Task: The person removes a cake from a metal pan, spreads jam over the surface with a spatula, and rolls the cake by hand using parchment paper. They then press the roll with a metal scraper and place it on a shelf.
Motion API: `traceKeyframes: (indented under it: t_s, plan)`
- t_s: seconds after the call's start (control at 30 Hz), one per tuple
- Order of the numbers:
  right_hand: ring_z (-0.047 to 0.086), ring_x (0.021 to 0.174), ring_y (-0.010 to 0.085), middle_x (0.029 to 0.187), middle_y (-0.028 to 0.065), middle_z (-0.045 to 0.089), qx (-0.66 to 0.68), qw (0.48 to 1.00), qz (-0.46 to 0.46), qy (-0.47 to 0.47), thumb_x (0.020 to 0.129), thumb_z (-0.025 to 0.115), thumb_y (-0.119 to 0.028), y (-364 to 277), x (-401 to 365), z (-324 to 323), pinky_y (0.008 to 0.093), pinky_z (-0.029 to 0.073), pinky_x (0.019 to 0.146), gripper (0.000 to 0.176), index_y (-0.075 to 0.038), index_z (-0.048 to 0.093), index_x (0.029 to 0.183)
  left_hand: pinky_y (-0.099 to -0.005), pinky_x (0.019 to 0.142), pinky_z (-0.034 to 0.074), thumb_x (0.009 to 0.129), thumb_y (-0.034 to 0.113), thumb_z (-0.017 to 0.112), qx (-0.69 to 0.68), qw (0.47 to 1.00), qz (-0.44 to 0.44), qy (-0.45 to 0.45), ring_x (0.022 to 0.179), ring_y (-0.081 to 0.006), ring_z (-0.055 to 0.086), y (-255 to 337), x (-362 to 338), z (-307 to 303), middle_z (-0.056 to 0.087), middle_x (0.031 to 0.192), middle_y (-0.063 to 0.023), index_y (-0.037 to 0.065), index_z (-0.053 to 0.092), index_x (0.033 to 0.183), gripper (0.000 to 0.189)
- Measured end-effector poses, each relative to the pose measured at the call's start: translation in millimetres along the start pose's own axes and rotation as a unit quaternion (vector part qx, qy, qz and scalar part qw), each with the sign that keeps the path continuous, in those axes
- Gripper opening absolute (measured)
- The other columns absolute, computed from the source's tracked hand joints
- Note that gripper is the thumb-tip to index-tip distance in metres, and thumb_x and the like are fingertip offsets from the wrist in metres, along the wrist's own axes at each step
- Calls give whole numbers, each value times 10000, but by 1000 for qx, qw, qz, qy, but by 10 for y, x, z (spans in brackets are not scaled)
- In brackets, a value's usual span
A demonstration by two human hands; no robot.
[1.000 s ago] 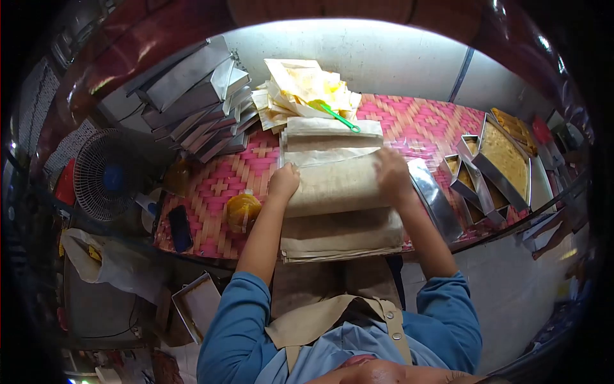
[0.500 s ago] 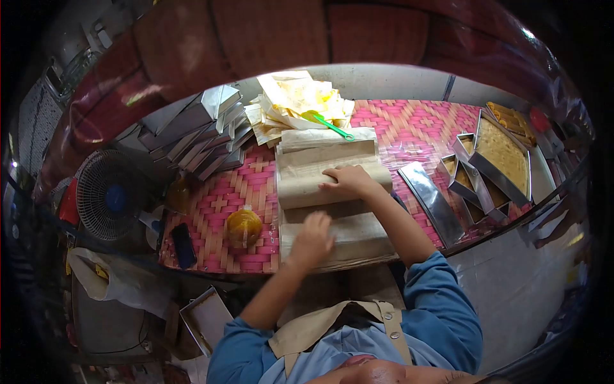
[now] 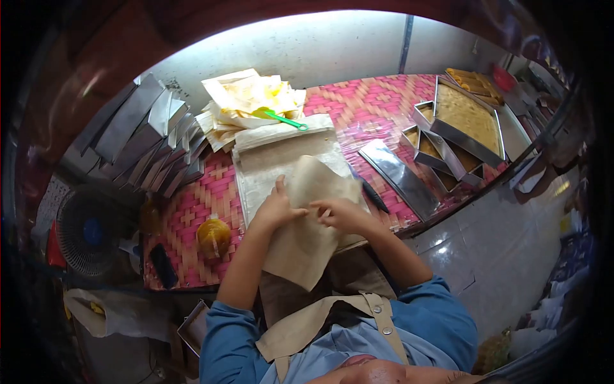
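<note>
A loose sheet of tan paper point(image 3: 300, 249), like baking paper, stands bent and tilted over a thick stack of similar sheets point(image 3: 251, 185). Its lower corner hangs past the table's front edge toward my lap. My left hand point(image 3: 275, 208) rests against the sheet's left part, fingers and thumb apart. Close beside it, my right hand point(image 3: 342, 215) has its fingers curled at the sheet's middle, seemingly pinching it. A green-handled utensil point(image 3: 288, 120) lies at the stack's far end, its tip on a heap of yellow-stained papers point(image 3: 252, 96).
Metal tins point(image 3: 150, 131) are piled on the left; tins of brown baked cake point(image 3: 470, 121) stand right. A flat metal lid point(image 3: 400, 179) and a dark-handled tool point(image 3: 374, 194) lie beside the stack. A yellow-filled bag point(image 3: 213, 238), phone point(image 3: 164, 265) and fan point(image 3: 89, 230) are left.
A paper sheet has come up off the stack and now sits angled toward me. Both hands have come together at it, the right drawn nearer. The camera view has shifted.
</note>
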State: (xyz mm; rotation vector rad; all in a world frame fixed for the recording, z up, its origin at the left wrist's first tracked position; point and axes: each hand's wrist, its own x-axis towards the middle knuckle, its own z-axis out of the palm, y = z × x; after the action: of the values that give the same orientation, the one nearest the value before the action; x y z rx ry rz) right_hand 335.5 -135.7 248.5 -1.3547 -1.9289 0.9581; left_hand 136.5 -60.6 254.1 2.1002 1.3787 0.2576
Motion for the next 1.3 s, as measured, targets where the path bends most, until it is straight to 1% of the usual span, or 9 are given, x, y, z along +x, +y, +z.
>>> traceKeyframes:
  t_s: [0.17,0.4,0.7,0.8,1.03,1.1,1.2,1.27,1.3]
  plan:
    - [573,809,224,924,132,593,-46,925,216,309,754,676,-166,61,-586,-873,347,468,734,367,-46,587,1089,-386,965,389,580,233,806,63,988,113,-88,1133,-410,474,257,123,-80,467,1186,-347,-15,89,1398,1115]
    - [325,1299,364,1403,271,273,-315,895,305,90,712,675,-279,932,-936,-1200,438,324,1037,820,-22,268,1376,-356,999,358,569,134,772,17,956,209,-207,1180,-369,448,500,-66,-8,420,1296,-269,51,205,1400,1009]
    - [593,906,411,963,265,607,-367,865,309,148,802,590,-207,722,-712,-1186,478,474,789,559,-65,377,1299,-415,1004,367,695,138,728,182,949,78,247,1243,-313,375,-272,-1216,283,238,1402,-212,31,232,1372,846]
    - [586,913,402,909,248,615,-329,895,259,156,831,540,-173,656,-757,-1342,480,466,765,363,-83,515,1182,-363,931,426,753,136,710,-223,900,-25,373,1151,-244,477,-591,-1438,384,424,1294,-169,8,324,1329,705]
    - [592,756,392,776,202,601,-324,863,128,366,847,536,-188,-26,-714,-1339,464,450,678,200,-31,575,964,-280,856,442,834,179,663,-452,859,-67,-230,970,-133,554,-575,-1527,-201,614,1045,-53,-6,578,1133,362]
    - [597,717,360,749,173,597,-342,832,84,429,856,572,-232,-301,-677,-1303,429,452,623,215,-17,568,853,-293,879,439,872,185,610,-490,863,75,-98,978,-133,552,-849,-1153,-85,576,1126,-48,42,551,1208,370]
    - [592,685,338,735,158,592,-356,819,41,449,849,610,-271,-709,-671,-1225,407,444,593,256,-20,567,822,-466,1013,324,895,608,305,-835,517,186,-25,1228,-330,417,-152,-573,-266,419,1363,-119,160,314,1398,674]
    - [574,640,320,720,141,580,-331,824,-22,459,827,649,-277,-837,-709,-1124,393,433,567,259,-31,571,813,-432,996,359,884,576,391,-828,523,200,-25,1248,-285,402,-50,-545,-176,412,1369,-112,125,426,1332,637]
    - [570,636,306,715,131,573,-345,838,-63,418,809,665,-238,-866,-741,-1077,386,431,561,217,-40,575,810,-409,968,390,872,537,446,-643,720,259,-28,1236,-277,420,-27,-602,-62,436,1347,-116,109,462,1295,601]
